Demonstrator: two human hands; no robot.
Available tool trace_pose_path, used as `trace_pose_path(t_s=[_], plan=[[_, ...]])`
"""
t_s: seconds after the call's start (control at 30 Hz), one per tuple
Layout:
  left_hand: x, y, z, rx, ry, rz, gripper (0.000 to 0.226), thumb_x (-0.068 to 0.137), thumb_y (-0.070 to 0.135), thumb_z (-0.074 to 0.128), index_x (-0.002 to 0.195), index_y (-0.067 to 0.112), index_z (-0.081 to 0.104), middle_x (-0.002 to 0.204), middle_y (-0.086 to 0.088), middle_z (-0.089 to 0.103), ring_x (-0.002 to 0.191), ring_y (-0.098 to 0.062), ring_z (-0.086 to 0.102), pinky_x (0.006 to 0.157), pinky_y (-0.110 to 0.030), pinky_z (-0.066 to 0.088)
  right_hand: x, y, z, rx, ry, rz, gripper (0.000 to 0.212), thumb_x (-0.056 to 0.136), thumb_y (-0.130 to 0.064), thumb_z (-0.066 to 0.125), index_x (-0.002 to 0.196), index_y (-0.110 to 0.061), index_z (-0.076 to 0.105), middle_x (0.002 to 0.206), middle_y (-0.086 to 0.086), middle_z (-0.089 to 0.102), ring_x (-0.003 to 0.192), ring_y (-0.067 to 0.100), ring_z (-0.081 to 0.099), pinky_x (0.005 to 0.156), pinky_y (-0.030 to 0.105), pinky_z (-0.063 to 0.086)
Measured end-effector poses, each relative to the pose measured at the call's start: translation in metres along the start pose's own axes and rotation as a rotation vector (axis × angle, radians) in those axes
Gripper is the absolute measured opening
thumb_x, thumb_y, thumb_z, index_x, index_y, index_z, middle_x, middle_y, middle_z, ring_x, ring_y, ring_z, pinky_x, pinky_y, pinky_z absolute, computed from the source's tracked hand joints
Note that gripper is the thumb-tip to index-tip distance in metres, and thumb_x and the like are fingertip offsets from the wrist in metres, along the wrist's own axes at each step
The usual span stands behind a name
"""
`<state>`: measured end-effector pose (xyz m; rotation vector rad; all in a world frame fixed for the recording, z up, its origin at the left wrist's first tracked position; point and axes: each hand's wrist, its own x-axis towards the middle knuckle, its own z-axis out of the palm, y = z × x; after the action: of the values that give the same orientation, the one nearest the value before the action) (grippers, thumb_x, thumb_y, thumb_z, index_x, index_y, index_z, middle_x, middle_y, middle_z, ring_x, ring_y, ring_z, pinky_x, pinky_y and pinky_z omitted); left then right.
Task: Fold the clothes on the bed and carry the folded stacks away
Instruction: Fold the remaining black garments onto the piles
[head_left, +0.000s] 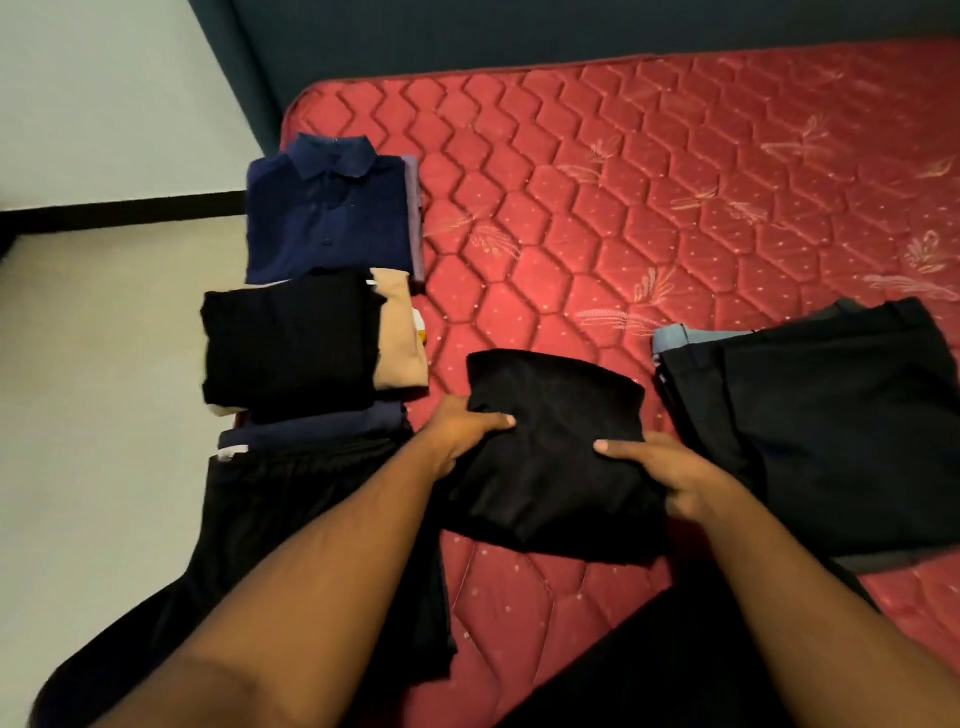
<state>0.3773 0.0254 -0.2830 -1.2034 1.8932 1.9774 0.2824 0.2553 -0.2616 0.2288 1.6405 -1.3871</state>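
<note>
A folded black garment (556, 447) lies near the front of the red quilted mattress (649, 182). My left hand (462, 431) grips its left edge, thumb on top. My right hand (670, 475) grips its right edge the same way. Along the mattress's left edge sit folded piles: a navy collared shirt (327, 213) at the back, a black piece on a tan one (291, 343) in the middle, and dark trousers (291, 493) nearest me. A stack of dark trousers (836, 431) over a light blue piece lies on the right.
The dark headboard (467, 36) runs along the back of the bed. Pale floor (104, 389) and a white wall with a black skirting lie to the left. My dark-clothed leg (649, 665) is at the bottom of the view.
</note>
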Motion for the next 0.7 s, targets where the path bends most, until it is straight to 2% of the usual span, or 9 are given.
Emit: trace_pose_path(t_s=[0.1, 0.23, 0.33, 0.4, 0.43, 0.47, 0.53, 0.63, 0.7], plan=[[-0.033, 0.007, 0.000, -0.202, -0.107, -0.018, 0.017, 0.083, 0.005, 0.070, 0.099, 0.007, 0.073, 0.092, -0.013, 0.074, 0.072, -0.022, 0.071, 0.063, -0.031, 0.059, -0.022, 0.003, 0.002, 0.081, -0.031, -0.003, 0.034, 0.077, -0.004, 0.066, 0.111, -0.001, 0.067, 0.103, 0.019, 0.071, 0.081, 0.028, 0.072, 0.067, 0.034, 0.060], [-0.075, 0.005, -0.005, -0.333, -0.173, 0.038, 0.022, 0.087, 0.003, 0.062, 0.108, 0.010, 0.068, 0.105, -0.015, 0.072, 0.084, -0.026, 0.069, 0.081, -0.039, 0.058, -0.051, 0.011, 0.014, 0.136, -0.049, 0.076, 0.043, 0.068, -0.011, 0.072, 0.110, -0.003, 0.068, 0.095, 0.018, 0.073, 0.075, 0.029, 0.072, 0.060, 0.040, 0.060], [-0.109, 0.013, -0.021, -0.410, -0.220, 0.123, 0.029, 0.089, -0.001, 0.058, 0.116, 0.008, 0.061, 0.103, -0.013, 0.071, 0.080, -0.021, 0.070, 0.076, -0.034, 0.060, -0.075, 0.012, 0.033, 0.123, -0.142, 0.141, 0.066, 0.025, -0.013, 0.096, 0.088, -0.001, 0.076, 0.085, 0.020, 0.073, 0.066, 0.031, 0.072, 0.053, 0.041, 0.059], [-0.135, 0.023, -0.041, -0.397, -0.247, 0.194, 0.029, 0.089, -0.003, 0.058, 0.110, 0.015, 0.060, 0.095, -0.005, 0.074, 0.080, -0.017, 0.071, 0.073, -0.030, 0.059, -0.091, 0.009, 0.046, 0.139, -0.206, 0.104, 0.073, 0.007, -0.013, 0.096, 0.076, -0.002, 0.077, 0.082, 0.019, 0.073, 0.063, 0.030, 0.071, 0.051, 0.038, 0.058], [-0.150, 0.027, -0.056, -0.378, -0.245, 0.241, 0.030, 0.088, -0.004, 0.058, 0.109, 0.018, 0.060, 0.093, -0.001, 0.075, 0.082, -0.016, 0.071, 0.074, -0.028, 0.058, -0.100, 0.006, 0.058, 0.134, -0.242, 0.042, 0.067, 0.014, -0.013, 0.097, 0.077, -0.003, 0.077, 0.082, 0.018, 0.074, 0.064, 0.028, 0.072, 0.051, 0.036, 0.058], [-0.164, 0.029, -0.072, -0.369, -0.231, 0.283, 0.031, 0.087, -0.004, 0.059, 0.108, 0.019, 0.061, 0.094, 0.002, 0.075, 0.086, -0.015, 0.071, 0.076, -0.026, 0.057, -0.109, 0.004, 0.070, 0.131, -0.286, -0.017, 0.055, 0.032, -0.012, 0.095, 0.084, -0.006, 0.077, 0.086, 0.016, 0.074, 0.067, 0.027, 0.072, 0.052, 0.034, 0.058], [-0.185, 0.021, -0.113, -0.356, -0.125, 0.363, 0.035, 0.084, -0.005, 0.062, 0.109, 0.021, 0.062, 0.100, 0.004, 0.075, 0.094, -0.014, 0.070, 0.084, -0.025, 0.055, -0.119, 0.001, 0.103, 0.097, -0.356, -0.145, 0.037, 0.067, -0.007, 0.073, 0.103, -0.012, 0.069, 0.098, 0.013, 0.074, 0.078, 0.025, 0.073, 0.059, 0.032, 0.059], [-0.190, -0.021, -0.176, -0.346, 0.080, 0.348, 0.041, 0.082, -0.004, 0.067, 0.113, 0.021, 0.059, 0.114, -0.006, 0.071, 0.104, -0.021, 0.068, 0.090, -0.031, 0.053, -0.112, 0.021, 0.160, 0.009, -0.366, -0.251, 0.042, 0.078, -0.004, 0.068, 0.118, -0.015, 0.058, 0.114, 0.011, 0.070, 0.096, 0.024, 0.070, 0.074, 0.033, 0.059], [-0.185, -0.062, -0.206, -0.194, 0.240, 0.260, 0.051, 0.082, 0.008, 0.074, 0.126, 0.018, 0.049, 0.126, -0.013, 0.063, 0.108, -0.026, 0.065, 0.094, -0.038, 0.053, -0.088, 0.049, 0.191, -0.243, -0.207, -0.335, 0.055, 0.080, -0.006, 0.073, 0.127, -0.017, 0.048, 0.131, 0.014, 0.059, 0.111, 0.025, 0.063, 0.092, 0.038, 0.053]])
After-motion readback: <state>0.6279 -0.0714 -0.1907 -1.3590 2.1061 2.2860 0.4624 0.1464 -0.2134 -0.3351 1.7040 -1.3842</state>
